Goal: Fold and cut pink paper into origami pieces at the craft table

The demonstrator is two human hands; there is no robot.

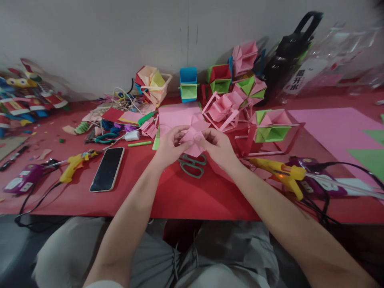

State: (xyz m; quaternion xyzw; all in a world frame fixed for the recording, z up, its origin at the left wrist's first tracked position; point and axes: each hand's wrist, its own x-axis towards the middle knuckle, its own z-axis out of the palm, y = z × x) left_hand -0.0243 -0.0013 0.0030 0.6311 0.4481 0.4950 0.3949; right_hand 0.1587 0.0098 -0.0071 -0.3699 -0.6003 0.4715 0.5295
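Both my hands hold one folded piece of pink paper [193, 140] above the middle of the red table. My left hand [171, 145] pinches its left side between thumb and fingers. On the right side, my right hand [219, 145] grips it the same way, thumb on top. Grey-handled scissors [192, 167] lie just below the paper, their blades hidden by it. Behind my hands rests a stack of pink sheets [174, 116] with a green edge showing. To the right stands a pink and green folded paper piece [273, 126].
A phone [107, 169] and a yellow glue gun [73, 166] lie left; another glue gun [279, 172] lies right, with trailing cables. Paper models [220, 78], a black bottle [282, 56] and clear plastic bottles [312, 72] stand by the wall. Scraps [111, 120] clutter the left back.
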